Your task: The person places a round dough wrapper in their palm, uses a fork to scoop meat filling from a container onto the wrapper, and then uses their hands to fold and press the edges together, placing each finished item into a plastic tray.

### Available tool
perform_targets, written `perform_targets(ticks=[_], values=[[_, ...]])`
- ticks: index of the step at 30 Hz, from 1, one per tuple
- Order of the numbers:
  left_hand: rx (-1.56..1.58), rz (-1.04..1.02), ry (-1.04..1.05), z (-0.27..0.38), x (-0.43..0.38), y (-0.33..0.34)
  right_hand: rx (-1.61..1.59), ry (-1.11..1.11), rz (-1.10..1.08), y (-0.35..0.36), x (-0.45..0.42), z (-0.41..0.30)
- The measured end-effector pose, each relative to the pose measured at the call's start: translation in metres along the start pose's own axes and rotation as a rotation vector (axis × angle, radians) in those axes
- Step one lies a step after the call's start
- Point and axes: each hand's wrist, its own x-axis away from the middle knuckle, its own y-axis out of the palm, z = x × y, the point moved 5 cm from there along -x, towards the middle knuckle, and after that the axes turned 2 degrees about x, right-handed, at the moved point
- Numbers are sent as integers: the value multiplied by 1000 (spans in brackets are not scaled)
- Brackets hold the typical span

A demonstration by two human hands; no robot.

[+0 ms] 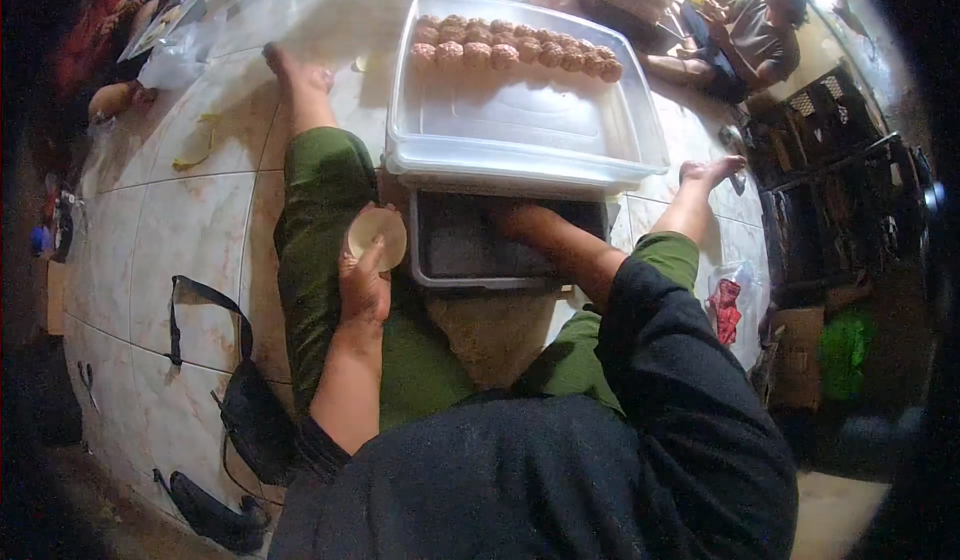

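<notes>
My left hand [364, 282] holds a round, pale disc [386, 236], its thumb pressed across the face. My right hand [514, 218] reaches into a dark rectangular tray [487, 284] between my legs; its fingers are lost in shadow, so I cannot tell what they touch. Just beyond, a wide translucent plastic container [517, 156] overhangs the tray's far side. Rows of lumpy, brownish-pink balls [477, 52] line the far part of its floor.
Marble-look tiles [187, 237] surround me. Left lie a black strapped bag [255, 417] and a yellowish strip [196, 151]. On the right are a clear bag with a red packet [726, 312] and a dark rack [825, 140]. Another person [757, 42] sits at far right.
</notes>
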Motion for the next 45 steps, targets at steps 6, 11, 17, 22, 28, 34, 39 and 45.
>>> perform_targets(ticks=[6, 11, 17, 22, 28, 34, 39, 45], values=[[66, 81, -103, -17, -7, -7, 4, -13, -16, 4, -2, 5], [129, 84, -138, -24, -3, 3, -11, -5, -27, -3, 25, 17], [111, 118, -134, -30, -8, -1, -8, 28, -21, -32, 45, 30], [182, 54, -103, -30, -7, 0, 12, 43, -24, -58, 40, 33], [150, 41, -67, -29, -5, 9, 14, 60, -50, -64, 38, 31], [84, 111, -45, -24, -2, 14, 21, 34, -63, -61, 29, 21], [128, 80, -44, -28, -5, 12, 17, -7, -53, -43, 24, 5], [271, -10, -69, -40, -19, 0, -39, -77, 2, -20, 20, -26]])
